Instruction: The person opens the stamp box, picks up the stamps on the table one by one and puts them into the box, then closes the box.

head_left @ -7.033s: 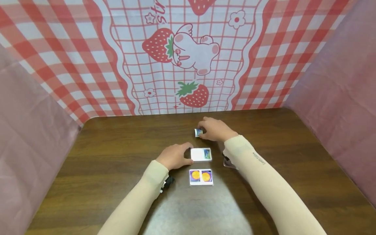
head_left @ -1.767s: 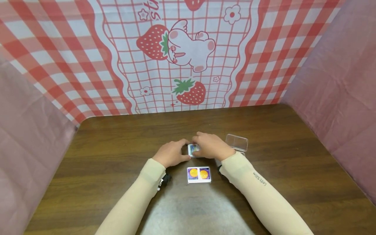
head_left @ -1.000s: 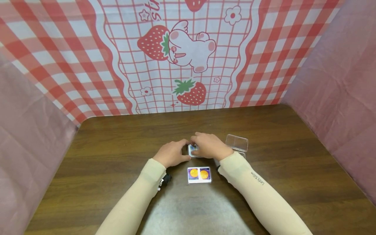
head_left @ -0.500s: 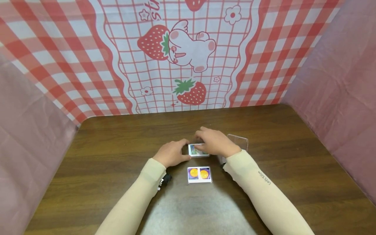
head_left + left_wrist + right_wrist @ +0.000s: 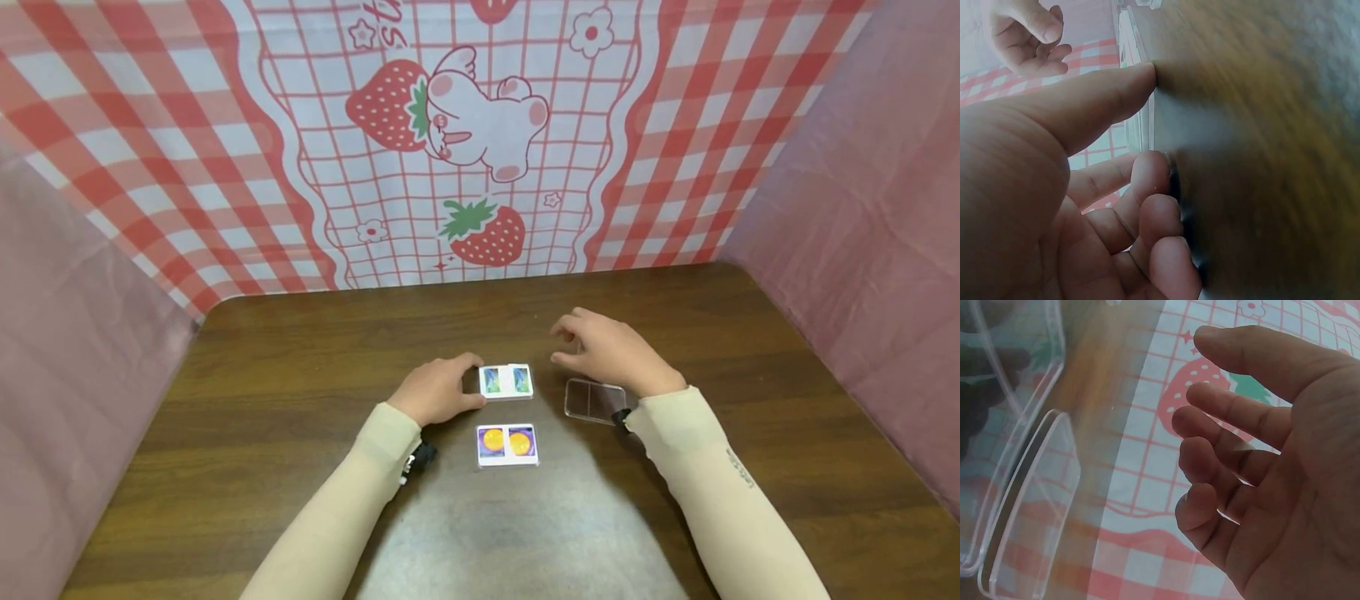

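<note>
My left hand (image 5: 435, 392) holds the left end of a flat white case (image 5: 506, 382), its thumb at the near corner and its forefinger at the far one. Two small blue-green picture cards (image 5: 491, 381) lie side by side on that case. In the left wrist view the thumb (image 5: 1116, 94) meets the case's thin edge, and the other fingertips rest on the wood. My right hand (image 5: 611, 350) hovers to the right with loosely bent fingers and nothing in them. Beneath it lies a clear plastic box (image 5: 588, 401), partly covered by the wrist.
Nearer me lies a second flat case (image 5: 507, 446) with two orange-and-purple pictures. The right wrist view shows two clear plastic pieces (image 5: 1054, 506) side by side. A strawberry-print cloth (image 5: 480, 167) hangs behind the brown table (image 5: 300, 350), with pink cloth at both sides.
Seven seconds ago my right hand held a small picture card, and one picture showed on the white case; now two do. The right hand has since left the case and moved right, over the clear box.
</note>
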A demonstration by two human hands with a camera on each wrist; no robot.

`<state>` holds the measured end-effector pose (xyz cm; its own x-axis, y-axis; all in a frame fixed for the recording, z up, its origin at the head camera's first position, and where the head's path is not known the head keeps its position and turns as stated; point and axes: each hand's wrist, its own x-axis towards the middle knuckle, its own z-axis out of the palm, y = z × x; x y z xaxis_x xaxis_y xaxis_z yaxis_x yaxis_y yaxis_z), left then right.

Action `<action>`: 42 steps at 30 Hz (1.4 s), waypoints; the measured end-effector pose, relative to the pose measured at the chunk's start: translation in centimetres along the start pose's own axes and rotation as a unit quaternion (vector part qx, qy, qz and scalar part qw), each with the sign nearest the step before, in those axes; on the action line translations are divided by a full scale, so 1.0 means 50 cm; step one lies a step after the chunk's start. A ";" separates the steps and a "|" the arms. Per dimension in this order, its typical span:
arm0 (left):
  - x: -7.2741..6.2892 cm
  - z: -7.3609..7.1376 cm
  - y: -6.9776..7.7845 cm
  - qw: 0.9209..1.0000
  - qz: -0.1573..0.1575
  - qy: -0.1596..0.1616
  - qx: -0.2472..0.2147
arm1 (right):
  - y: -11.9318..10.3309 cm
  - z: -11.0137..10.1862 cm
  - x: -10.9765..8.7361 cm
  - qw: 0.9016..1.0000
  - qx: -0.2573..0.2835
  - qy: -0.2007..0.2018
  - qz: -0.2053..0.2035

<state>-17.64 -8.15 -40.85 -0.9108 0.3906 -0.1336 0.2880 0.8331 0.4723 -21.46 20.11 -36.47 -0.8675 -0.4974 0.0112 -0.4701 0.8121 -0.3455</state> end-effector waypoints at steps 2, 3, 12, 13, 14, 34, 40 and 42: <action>-0.001 0.000 -0.001 1.000 0.000 0.000 -0.002 | 0.005 0.000 -0.003 1.000 0.002 -0.001 0.002; -0.001 0.000 -0.002 1.000 -0.001 -0.001 -0.002 | 0.006 0.001 -0.004 1.000 0.002 -0.001 0.001; 0.002 0.002 -0.005 1.000 0.000 -0.002 -0.001 | 0.007 0.003 -0.007 1.000 -0.004 -0.005 0.007; 0.004 0.001 -0.004 1.000 0.001 -0.001 0.000 | 0.008 0.001 -0.008 1.000 -0.005 -0.003 0.010; 0.006 0.000 -0.002 1.000 0.001 0.000 0.002 | 0.009 -0.001 -0.010 1.000 -0.005 -0.001 0.010; 0.041 -0.020 -0.013 1.000 0.007 0.001 0.019 | 0.015 0.002 -0.018 1.000 0.002 -0.013 0.022; 0.064 -0.034 -0.028 1.000 -0.006 -0.010 0.010 | 0.016 0.000 -0.020 1.000 0.002 -0.013 0.019; 0.072 -0.040 -0.032 1.000 -0.007 -0.012 0.007 | 0.015 -0.002 -0.020 1.000 0.003 -0.014 0.018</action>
<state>-21.98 -8.85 -40.35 -0.9076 0.3877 -0.1611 0.2794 0.8442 0.4575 -20.95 21.24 -36.65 -0.8786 -0.4768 -0.0274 -0.4381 0.8275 -0.3511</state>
